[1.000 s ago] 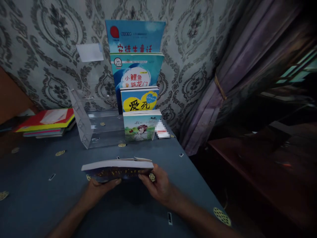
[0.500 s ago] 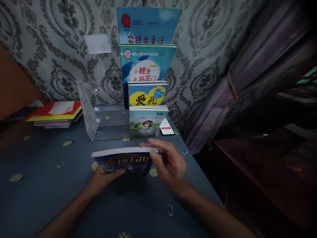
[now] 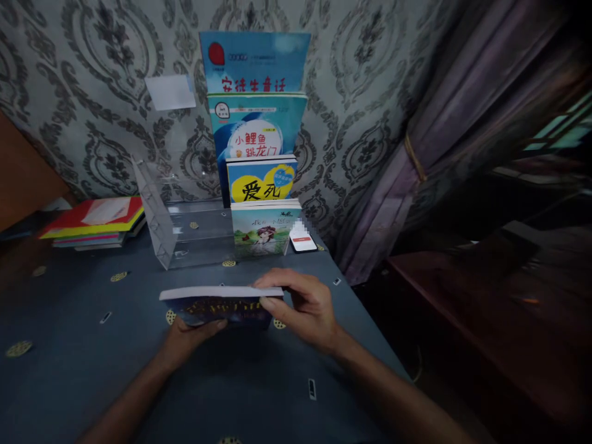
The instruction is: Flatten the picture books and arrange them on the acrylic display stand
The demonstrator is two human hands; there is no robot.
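Note:
A dark blue book (image 3: 217,310) with gold lettering is held over the table, its white page edge facing up. My left hand (image 3: 187,336) grips its lower left part, thumb across the cover and fingers hidden behind. At the upper right corner, my right hand (image 3: 305,305) pinches the book between thumb and fingers. Beyond it stands a clear tiered book rack (image 3: 157,216). On the rack's right side books rise in steps: a green book (image 3: 261,231) in front, a yellow and blue book (image 3: 263,182), a teal book (image 3: 256,123), and a blue book (image 3: 254,61) at the back.
Left of the rack lies a stack of colourful books or folders (image 3: 97,222). A lit phone (image 3: 303,240) rests right of the rack near the table's right edge. Behind are patterned wallpaper (image 3: 365,92) and a tied curtain (image 3: 393,191).
My right hand has closed further onto the book's corner, and the book is tipped slightly more, showing less cover. The whole view has shifted a little, moving the scene leftward.

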